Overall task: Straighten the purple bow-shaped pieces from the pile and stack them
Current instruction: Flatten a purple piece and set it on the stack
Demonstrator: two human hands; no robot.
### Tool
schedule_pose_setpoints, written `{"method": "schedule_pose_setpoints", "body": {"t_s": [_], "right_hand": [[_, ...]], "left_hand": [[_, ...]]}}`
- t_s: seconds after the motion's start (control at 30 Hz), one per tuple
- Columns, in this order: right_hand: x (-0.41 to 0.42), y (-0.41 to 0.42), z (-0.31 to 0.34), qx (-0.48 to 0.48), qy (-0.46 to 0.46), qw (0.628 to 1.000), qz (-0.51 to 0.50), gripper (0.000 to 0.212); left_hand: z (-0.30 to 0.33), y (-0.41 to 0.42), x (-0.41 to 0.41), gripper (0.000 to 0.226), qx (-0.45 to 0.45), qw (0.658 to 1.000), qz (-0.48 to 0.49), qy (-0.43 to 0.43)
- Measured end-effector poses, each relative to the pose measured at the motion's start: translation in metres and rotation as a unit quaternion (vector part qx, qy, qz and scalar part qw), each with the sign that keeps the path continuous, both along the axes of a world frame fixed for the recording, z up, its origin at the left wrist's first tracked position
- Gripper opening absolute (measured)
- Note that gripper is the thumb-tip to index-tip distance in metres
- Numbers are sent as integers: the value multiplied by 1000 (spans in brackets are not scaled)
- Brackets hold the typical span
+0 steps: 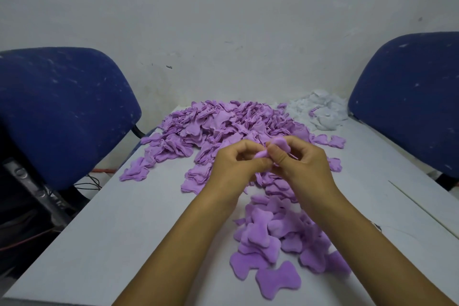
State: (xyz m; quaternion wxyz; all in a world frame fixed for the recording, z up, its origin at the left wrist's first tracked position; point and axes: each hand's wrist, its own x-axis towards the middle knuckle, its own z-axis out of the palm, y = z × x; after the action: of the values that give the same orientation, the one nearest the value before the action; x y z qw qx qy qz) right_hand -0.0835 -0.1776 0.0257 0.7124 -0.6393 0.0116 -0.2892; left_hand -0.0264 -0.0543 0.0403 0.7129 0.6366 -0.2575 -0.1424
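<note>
A big pile of purple bow-shaped pieces (223, 126) covers the far middle of the white table (119, 226). My left hand (236, 164) and my right hand (300, 164) meet above the pile's near edge. Both pinch one folded purple bow piece (278, 145) between fingers and thumbs. A looser heap of flat purple pieces (273, 236) lies near me between my forearms, partly under the right one. One bow piece (278, 281) lies flat at the near end of that heap.
A heap of white fabric scraps (320, 112) sits at the table's far right corner. Blue chairs stand at the left (62, 112) and at the right (409, 97). A white wall is close behind. Cables (92, 184) hang past the left edge.
</note>
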Motion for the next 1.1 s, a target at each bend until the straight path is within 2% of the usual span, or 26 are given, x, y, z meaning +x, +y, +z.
{"method": "schedule_pose_setpoints", "body": {"t_s": [0.1, 0.17, 0.23, 0.3, 0.37, 0.47, 0.63, 0.73, 0.8, 0.9, 1.0, 1.1], "right_hand": [[2, -2, 0, 50, -2, 998, -44, 2], [3, -8, -2, 59, 9, 995, -78, 3], [3, -13, -4, 60, 11, 995, -77, 6], [3, -12, -3, 52, 2, 997, -58, 8], [1, -7, -1, 33, -7, 999, -36, 17], [-2, -8, 3, 40, 4, 999, -2, 29], [-4, -7, 8, 96, 24, 995, 20, 21], [-3, -7, 6, 97, 41, 994, 15, 15], [-4, -8, 5, 84, 50, 995, 16, 12], [-5, -8, 3, 77, 38, 996, -1, 17], [-4, -13, 3, 30, 37, 999, -15, 18], [-4, -16, 2, 54, 50, 997, 2, 19]], "left_hand": [[2, 0, -3, 26, -20, 991, -100, 84], [1, -1, -8, 32, -31, 986, -139, 88], [0, -3, -10, 16, -12, 994, -97, 45], [-4, -5, -5, 22, 15, 1000, -21, -1], [-6, -5, 1, 27, 2, 1000, 4, -6], [-6, -4, 2, 14, -14, 999, -27, -31], [-8, -6, -1, 7, -50, 998, -36, 4], [-5, -11, -5, 18, -106, 990, -64, 71], [-5, -12, -6, 26, -125, 986, -67, 87], [-7, -11, -4, 11, -73, 996, -32, 32], [-10, -12, -4, 13, -45, 999, -29, 8], [-14, -14, -4, 5, -41, 999, 17, -15]]}}
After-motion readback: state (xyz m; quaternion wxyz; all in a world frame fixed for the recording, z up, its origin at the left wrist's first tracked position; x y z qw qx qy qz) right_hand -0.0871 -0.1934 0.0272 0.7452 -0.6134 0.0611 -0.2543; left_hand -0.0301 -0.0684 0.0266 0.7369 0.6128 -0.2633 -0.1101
